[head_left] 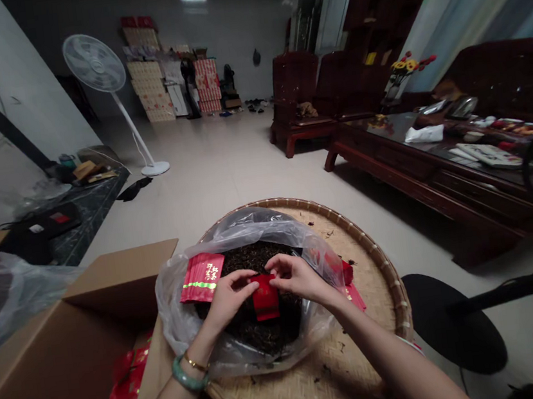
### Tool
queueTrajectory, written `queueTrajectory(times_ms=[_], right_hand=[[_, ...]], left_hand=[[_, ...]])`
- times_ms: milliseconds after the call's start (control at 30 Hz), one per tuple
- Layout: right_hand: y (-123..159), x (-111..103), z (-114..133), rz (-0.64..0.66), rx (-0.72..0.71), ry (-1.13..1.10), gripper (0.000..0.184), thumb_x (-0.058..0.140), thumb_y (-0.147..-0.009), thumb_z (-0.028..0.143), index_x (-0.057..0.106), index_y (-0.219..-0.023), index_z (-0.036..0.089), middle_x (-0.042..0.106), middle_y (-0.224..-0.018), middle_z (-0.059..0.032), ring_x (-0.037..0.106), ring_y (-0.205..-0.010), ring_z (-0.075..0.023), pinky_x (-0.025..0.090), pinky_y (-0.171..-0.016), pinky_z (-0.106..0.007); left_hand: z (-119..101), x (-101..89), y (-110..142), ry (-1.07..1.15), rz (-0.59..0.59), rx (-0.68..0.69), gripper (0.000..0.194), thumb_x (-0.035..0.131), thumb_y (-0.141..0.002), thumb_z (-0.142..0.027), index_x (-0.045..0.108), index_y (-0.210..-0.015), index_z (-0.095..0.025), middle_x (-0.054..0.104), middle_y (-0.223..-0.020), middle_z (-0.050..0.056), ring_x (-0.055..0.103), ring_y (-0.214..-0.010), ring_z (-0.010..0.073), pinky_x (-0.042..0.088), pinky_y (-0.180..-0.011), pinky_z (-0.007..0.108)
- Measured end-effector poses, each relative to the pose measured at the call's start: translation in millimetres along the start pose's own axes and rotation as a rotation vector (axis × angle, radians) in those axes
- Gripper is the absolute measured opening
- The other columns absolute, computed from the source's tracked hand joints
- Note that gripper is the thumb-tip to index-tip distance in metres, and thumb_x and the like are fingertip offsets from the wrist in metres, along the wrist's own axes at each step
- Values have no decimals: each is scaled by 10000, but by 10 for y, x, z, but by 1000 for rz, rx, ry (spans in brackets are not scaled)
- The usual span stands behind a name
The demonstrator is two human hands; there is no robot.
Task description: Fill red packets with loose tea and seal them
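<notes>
Translucent plastic bag (178, 330), wide open, rests on a round woven bamboo tray (375, 315) and contains dark, dried, leaf-like material (249, 256); a fanned stack of red packets with gold lettering (203, 277) lies at its left side. Brown cardboard box (110, 270), beside the tray, holds further red packets (130, 384). The small red packet (265, 302) hangs above the leaves, near the bag's middle. Left hand (229, 294) and right hand (301, 277) converge, nearly closed, pinching its upper edge at opposite corners.

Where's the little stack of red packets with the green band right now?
In the head view, the red packets lie at the left side of the plastic bag, beside the left hand.
</notes>
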State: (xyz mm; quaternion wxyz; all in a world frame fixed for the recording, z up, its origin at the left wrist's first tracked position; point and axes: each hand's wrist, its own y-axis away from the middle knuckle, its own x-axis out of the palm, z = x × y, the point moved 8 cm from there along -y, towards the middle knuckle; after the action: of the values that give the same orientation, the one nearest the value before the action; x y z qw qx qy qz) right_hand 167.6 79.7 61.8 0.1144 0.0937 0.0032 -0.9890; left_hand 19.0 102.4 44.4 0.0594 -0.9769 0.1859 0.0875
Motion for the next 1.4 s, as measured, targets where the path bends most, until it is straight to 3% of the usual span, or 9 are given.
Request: queueTrajectory(times_ms=[100, 300, 467, 567, 767, 967, 1133, 1267, 1400], right_hand=[[1, 16, -138, -33, 44, -35, 263, 674, -681, 264, 637, -919, 156, 551, -663, 41, 490, -542, -82, 419, -526, -213], [4, -14, -143, -134, -57, 107, 164, 703, -697, 325, 707, -725, 164, 634, -703, -16, 560, -664, -131, 439, -623, -251], [51, -67, -58, -200, -124, 99, 215, 691, -714, 339, 705, -850, 173, 640, -770, -25, 560, -675, -132, 450, -627, -253], [62, -52, 53, -167, -185, 186, 197, 652, -758, 311, 715, -896, 185, 630, -805, -36, 541, -683, -125, 436, -618, -244], [-11, -17, 48, -87, -142, 167, 162, 655, -751, 307, 714, -694, 167, 645, -713, -33, 572, -684, -135, 445, -653, -256], [-38, -285, 31, -287, -75, 33, 266, 606, -780, 402, 695, -873, 168, 655, -751, -30, 532, -577, -118, 407, -511, -231], [14, -96, 147, -143, -208, 283, 365, 699, -720, 339, 659, -1058, 208, 638, -906, -46, 573, -749, -146, 446, -631, -247], [37, 55, 52, -105, -177, 269, 123, 674, -745, 289, 720, -796, 186, 652, -741, -29, 585, -690, -144, 436, -639, -255], [10, 44, -110, -117, -45, 105, 156, 697, -709, 319, 712, -680, 166, 633, -637, -12, 553, -586, -122, 411, -546, -232]], left_hand=[[-2, -1, 19, -49, -19, 4, 176, 657, -724, -314, 671, -765, -143, 682, -762, 41, 625, -736, 172, 515, -707, 305], [19, 50, 43, -15, -48, -20, 189, 680, -696, -333, 663, -723, -147, 684, -699, 24, 625, -666, 165, 515, -639, 277], [32, -22, 66, -62, -152, 9, 177, 696, -682, -328, 681, -715, -155, 702, -714, 32, 640, -679, 175, 518, -656, 285], [-42, -10, 83, -99, -143, 84, 150, 693, -697, -313, 690, -706, -163, 706, -732, 37, 646, -705, 178, 517, -685, 293], [-128, 33, 114, -126, -106, 177, 88, 680, -728, -259, 703, -715, -175, 703, -744, 41, 642, -711, 171, 507, -685, 288], [-47, 5, 131, -124, -104, 141, 75, 676, -722, -246, 703, -727, -176, 701, -753, 38, 639, -728, 169, 497, -709, 281], [17, -78, 129, -88, -182, 42, 105, 691, -680, -275, 698, -702, -172, 706, -717, 32, 636, -697, 174, 489, -684, 271], [24, -67, 111, -15, -200, -2, 136, 708, -655, -294, 681, -680, -164, 691, -687, 24, 617, -663, 163, 479, -639, 249], [60, -15, 104, 74, -195, -52, 168, 713, -649, -309, 659, -679, -153, 664, -666, 13, 587, -622, 139, 460, -598, 225]])
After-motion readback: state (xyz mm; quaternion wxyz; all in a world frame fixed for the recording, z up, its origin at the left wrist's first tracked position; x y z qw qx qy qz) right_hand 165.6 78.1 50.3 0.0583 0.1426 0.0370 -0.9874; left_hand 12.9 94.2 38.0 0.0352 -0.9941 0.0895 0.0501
